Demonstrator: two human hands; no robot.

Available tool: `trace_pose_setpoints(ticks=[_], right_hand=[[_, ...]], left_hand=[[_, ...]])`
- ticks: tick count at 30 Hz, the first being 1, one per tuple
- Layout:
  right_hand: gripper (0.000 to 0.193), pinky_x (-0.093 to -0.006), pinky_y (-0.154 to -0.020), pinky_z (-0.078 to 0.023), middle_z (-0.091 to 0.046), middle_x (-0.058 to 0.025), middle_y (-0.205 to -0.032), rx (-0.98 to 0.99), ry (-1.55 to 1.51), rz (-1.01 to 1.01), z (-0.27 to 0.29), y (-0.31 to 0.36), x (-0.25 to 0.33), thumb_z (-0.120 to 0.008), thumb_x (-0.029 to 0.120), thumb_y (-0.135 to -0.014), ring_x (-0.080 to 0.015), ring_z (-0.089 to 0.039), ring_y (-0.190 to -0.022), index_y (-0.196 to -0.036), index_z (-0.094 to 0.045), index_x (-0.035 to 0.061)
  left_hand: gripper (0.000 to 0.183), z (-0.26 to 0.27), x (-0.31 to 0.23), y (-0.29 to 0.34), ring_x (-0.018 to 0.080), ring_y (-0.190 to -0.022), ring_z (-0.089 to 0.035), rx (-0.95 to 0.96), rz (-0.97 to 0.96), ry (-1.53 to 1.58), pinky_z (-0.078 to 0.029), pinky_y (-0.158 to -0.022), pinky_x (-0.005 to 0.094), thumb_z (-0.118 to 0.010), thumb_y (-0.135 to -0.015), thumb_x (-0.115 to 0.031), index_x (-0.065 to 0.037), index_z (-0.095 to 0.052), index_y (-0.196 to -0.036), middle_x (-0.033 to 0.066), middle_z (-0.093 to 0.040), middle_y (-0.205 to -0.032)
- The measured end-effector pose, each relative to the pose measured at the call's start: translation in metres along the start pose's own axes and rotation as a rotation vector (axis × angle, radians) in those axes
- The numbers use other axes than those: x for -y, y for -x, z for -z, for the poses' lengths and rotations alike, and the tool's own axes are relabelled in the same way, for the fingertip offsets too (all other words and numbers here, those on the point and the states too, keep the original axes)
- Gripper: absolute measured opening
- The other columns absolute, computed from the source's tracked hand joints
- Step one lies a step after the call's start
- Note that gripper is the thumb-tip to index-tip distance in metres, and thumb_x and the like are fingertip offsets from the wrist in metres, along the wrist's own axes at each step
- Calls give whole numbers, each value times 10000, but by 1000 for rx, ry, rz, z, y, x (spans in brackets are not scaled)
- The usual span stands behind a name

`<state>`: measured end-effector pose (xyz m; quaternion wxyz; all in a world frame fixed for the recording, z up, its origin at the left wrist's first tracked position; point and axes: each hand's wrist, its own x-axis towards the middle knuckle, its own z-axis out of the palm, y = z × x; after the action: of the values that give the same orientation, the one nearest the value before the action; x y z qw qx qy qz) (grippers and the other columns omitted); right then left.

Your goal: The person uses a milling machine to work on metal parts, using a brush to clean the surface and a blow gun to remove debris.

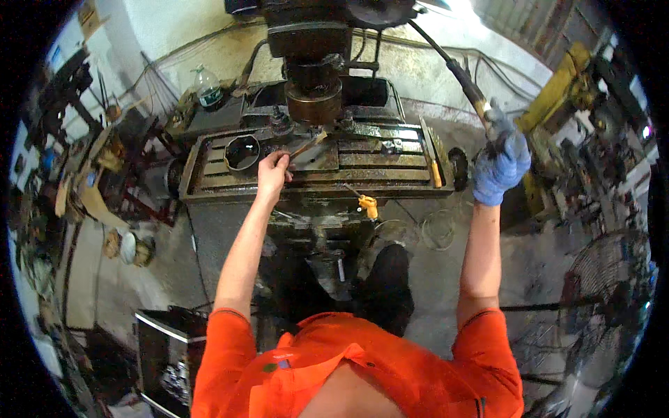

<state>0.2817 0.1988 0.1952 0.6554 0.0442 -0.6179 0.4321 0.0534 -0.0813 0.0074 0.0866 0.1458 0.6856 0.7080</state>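
Note:
My bare left hand (pixel 274 173) is closed on the handle of a thin brush (pixel 307 145), whose tip reaches up to the right, just below the machine's spindle (pixel 313 99). Gloved in blue, my right hand (pixel 503 161) grips the end of a long dark lever (pixel 467 82) that slopes down from the machine head. Left of the brush, a round metal can (pixel 242 152) with dark liquid stands on the slotted machine table (pixel 380 180). A small shiny metal part (pixel 391 146) lies on the table's right half.
A file with a yellow handle (pixel 436 173) lies along the table's right end. A yellow-handled tool (pixel 368 206) is at the table's front edge. Behind on the left stands a clear plastic bottle (pixel 207 88). A bin of metal pieces (pixel 167 359) is at lower left, a fan (pixel 592 299) at right.

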Motion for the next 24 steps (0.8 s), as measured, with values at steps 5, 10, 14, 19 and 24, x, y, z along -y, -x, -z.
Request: trace_pose_setpoints(ticks=[5, 10, 14, 19, 24], right_hand=[[287, -242, -611, -375, -612, -71, -767, 8, -167, 114, -5, -14, -3, -558, 243, -828, -92, -466, -632, -842, -630, -34], [247, -246, -686, -408, -616, -75, -762, 49, -191, 175, -4, -25, -3, -580, 213, -826, -106, -501, -659, -836, -636, -27], [221, -286, -684, -412, -613, -134, -753, -47, -116, 129, -4, -36, 0, -536, 166, -792, -171, -525, -656, -741, -591, -42], [234, -255, -594, -406, -623, -126, -754, 27, -73, 213, -3, -54, 5, -484, 150, -808, -153, -536, -644, -762, -587, -56], [238, -269, -672, -456, -639, -112, -797, 79, -143, 339, 3, -93, -5, -531, 144, -789, -161, -584, -684, -882, -623, -54]], left_hand=[[212, -10, -5, 1, 85, -487, -477, -13, -33, -39, -384, -447, 234, -485, -871, -111, 48, -538, -1000, 83, -582, -747], [212, -14, -2, -3, 87, -497, -477, -2, -83, -56, -371, -443, 237, -489, -869, -109, 53, -530, -1000, 74, -566, -692], [182, -17, 3, -10, 81, -484, -471, -34, -111, -83, -380, -440, 228, -492, -864, -93, 41, -556, -967, 71, -573, -713], [193, -22, 8, -15, 83, -487, -482, -65, -114, -132, -385, -444, 232, -502, -858, -113, 39, -560, -962, 66, -572, -705], [203, -31, 6, -20, 92, -495, -496, -85, -115, -161, -394, -451, 243, -508, -859, -129, 37, -563, -962, 75, -581, -703]])
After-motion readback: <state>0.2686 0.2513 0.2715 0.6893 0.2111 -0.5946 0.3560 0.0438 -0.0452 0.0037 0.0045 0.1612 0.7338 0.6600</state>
